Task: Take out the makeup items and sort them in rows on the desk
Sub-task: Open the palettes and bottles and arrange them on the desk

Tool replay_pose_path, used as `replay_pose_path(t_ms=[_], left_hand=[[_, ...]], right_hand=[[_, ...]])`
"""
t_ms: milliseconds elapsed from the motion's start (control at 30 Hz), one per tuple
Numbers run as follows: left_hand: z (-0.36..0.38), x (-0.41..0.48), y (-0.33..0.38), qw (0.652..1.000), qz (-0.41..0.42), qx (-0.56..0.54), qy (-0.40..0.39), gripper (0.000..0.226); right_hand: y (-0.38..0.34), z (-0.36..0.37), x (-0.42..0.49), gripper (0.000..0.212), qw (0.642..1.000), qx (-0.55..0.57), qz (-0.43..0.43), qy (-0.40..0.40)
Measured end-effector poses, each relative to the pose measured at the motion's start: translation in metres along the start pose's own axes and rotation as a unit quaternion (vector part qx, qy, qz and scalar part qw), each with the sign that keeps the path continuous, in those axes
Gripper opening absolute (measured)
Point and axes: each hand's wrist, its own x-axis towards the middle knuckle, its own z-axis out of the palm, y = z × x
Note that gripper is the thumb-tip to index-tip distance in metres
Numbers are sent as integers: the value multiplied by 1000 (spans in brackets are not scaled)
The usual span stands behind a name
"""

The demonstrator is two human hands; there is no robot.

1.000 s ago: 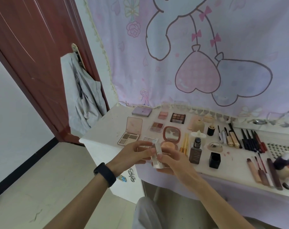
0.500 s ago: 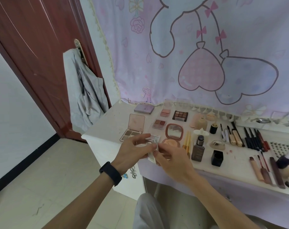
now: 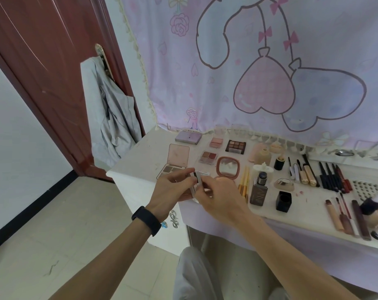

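Both hands meet over the desk's front left edge around a small pale case (image 3: 196, 183), held on edge. My left hand (image 3: 172, 189) grips its left side and my right hand (image 3: 221, 197) pinches its right side. Behind them on the white desk (image 3: 140, 156) lie rows of makeup: an open pink-lidded palette (image 3: 176, 159), a lilac compact (image 3: 188, 137), a dark eyeshadow palette (image 3: 235, 146), a round mirror compact (image 3: 227, 167), a foundation bottle (image 3: 259, 190) and a black square pot (image 3: 283, 200).
Dark pencils (image 3: 333, 177) and tubes (image 3: 346, 217) lie in rows at the right, beside a plush toy (image 3: 376, 207). A pink cartoon curtain (image 3: 259, 61) hangs behind the desk. A grey garment (image 3: 112, 113) hangs on the red door (image 3: 43, 61) at the left.
The camera view shifted slightly, and both hands rose a little toward the desk edge. The case has turned from upright in the fingers to held on edge between both hands.
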Motion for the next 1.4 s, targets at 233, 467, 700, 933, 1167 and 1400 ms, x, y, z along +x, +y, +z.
replay_pose_path(t_ms=[233,467,700,933,1167,1400], left_hand=[[-12,4,-1,997,-35,-65,-16,24],[-25,14,-8,992,-57,-113,5,33],[-33,16,-13,979,-96,-182,6,34],[-44,16,-21,957,-110,-269,5,32],[-59,12,-17,994,-103,-15,33,29],[-56,18,-19,989,-91,101,58,56]], right_hand=[[1,6,3,40,980,172,99,-24],[-8,14,7,16,966,214,142,25],[-19,15,11,38,973,172,152,5],[-20,15,20,36,904,326,273,-38],[-23,21,22,28,797,494,347,-6],[-27,35,17,27,803,498,327,-7]])
